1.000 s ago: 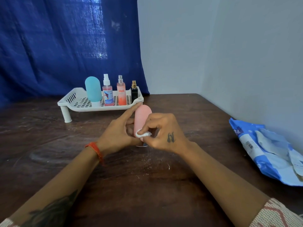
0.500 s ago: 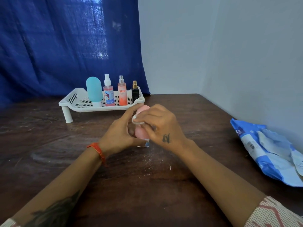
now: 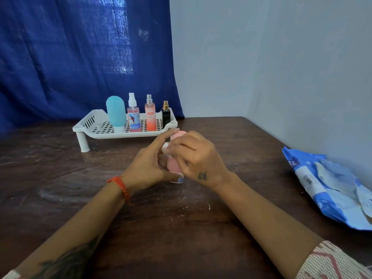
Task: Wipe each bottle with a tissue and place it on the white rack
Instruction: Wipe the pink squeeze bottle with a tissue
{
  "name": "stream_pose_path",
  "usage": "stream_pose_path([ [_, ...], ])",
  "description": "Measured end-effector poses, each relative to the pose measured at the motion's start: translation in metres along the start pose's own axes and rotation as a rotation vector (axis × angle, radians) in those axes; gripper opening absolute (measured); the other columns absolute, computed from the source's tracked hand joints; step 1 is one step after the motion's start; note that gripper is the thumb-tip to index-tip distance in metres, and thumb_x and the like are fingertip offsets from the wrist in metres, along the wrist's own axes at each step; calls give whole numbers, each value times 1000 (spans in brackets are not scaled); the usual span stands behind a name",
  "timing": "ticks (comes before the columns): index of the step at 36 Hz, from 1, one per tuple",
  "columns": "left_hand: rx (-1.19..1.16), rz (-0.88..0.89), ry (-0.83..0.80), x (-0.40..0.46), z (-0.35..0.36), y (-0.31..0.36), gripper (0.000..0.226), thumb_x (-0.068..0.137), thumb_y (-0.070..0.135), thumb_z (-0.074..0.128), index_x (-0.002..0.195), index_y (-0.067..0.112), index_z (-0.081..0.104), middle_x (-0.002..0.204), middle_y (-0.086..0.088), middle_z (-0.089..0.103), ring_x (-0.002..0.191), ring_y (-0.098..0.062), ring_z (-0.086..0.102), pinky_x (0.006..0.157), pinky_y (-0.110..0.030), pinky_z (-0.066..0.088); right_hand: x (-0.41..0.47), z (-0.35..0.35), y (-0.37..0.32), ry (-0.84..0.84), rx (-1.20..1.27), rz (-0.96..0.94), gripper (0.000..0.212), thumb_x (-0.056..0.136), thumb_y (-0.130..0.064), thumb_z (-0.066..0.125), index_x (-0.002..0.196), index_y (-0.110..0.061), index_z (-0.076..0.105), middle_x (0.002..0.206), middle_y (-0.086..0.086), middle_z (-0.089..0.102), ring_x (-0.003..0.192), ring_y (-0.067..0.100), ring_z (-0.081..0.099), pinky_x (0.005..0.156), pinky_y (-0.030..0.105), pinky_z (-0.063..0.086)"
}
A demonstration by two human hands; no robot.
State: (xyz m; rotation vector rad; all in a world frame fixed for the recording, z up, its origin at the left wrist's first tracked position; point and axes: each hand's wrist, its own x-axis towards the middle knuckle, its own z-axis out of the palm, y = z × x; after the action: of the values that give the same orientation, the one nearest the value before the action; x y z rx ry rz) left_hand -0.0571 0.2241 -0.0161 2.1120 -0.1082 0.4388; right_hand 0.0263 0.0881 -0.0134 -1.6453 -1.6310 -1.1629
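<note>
A pink rounded bottle (image 3: 173,166) stands upright on the dark wooden table at the centre. My left hand (image 3: 148,168) grips its left side. Pressed against the bottle's upper part is a small white tissue (image 3: 165,147), held by my right hand (image 3: 196,160), which covers most of the bottle. The white perforated rack (image 3: 94,125) stands behind on short legs. It holds a turquoise bottle (image 3: 116,112), a pink spray bottle (image 3: 133,117), an orange spray bottle (image 3: 150,116) and a small black perfume bottle (image 3: 165,115) in a row.
A blue and white tissue pack (image 3: 330,188) lies at the table's right edge near the grey wall. A blue curtain (image 3: 80,57) hangs behind the rack. White crumbs dot the table in front of my hands.
My right hand has slid the tissue from the bottle's lower part up to its upper part. My left hand kept its hold and the bottle stayed in place.
</note>
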Motion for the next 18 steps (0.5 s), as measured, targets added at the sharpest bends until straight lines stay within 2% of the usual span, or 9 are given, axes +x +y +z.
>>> stream_pose_path([
  [4, -11, -35, -5, 1, 0, -2, 107, 58, 1, 87, 142, 33, 30, 109, 4, 64, 85, -3, 67, 67, -20, 54, 1, 0, 8, 126, -85, 161, 15, 82, -8, 61, 91, -2, 72, 90, 12, 70, 82, 24, 62, 78, 25, 45],
  [7, 5, -37, -7, 1, 0, -2, 106, 58, 3, 87, 140, 40, 30, 108, 2, 63, 82, -4, 67, 68, -21, 54, 0, -1, 12, 144, -73, 339, 19, 85, -13, 56, 95, -4, 70, 92, 10, 70, 85, 23, 62, 81, 18, 40],
  [9, 14, -34, -17, 1, -1, -2, 104, 60, 5, 86, 136, 47, 29, 109, 1, 63, 84, -9, 67, 71, -23, 55, 0, -2, 14, 162, -44, 451, 22, 86, -19, 54, 95, -6, 70, 91, 8, 70, 83, 20, 62, 77, 11, 36],
  [12, 21, -31, -25, 1, -2, -2, 103, 61, 7, 85, 133, 53, 28, 114, 0, 60, 89, -15, 67, 75, -27, 56, -2, -3, 14, 163, 3, 537, 16, 85, -19, 60, 92, -7, 68, 87, 5, 69, 77, 14, 61, 67, 5, 38],
  [15, 30, -33, -31, 1, -3, -1, 102, 63, 8, 85, 133, 54, 26, 116, -1, 59, 88, -15, 66, 74, -25, 55, -8, -4, 14, 159, 48, 601, 10, 81, -14, 68, 89, -8, 67, 83, 2, 68, 70, 9, 59, 59, 9, 42],
  [18, 28, -51, -32, 2, -4, -2, 103, 64, 10, 85, 135, 53, 24, 123, -1, 55, 91, -16, 65, 76, -26, 55, -11, -7, 14, 126, 135, 731, 10, 80, -11, 71, 89, -8, 68, 84, -2, 68, 65, -1, 55, 58, 6, 45],
])
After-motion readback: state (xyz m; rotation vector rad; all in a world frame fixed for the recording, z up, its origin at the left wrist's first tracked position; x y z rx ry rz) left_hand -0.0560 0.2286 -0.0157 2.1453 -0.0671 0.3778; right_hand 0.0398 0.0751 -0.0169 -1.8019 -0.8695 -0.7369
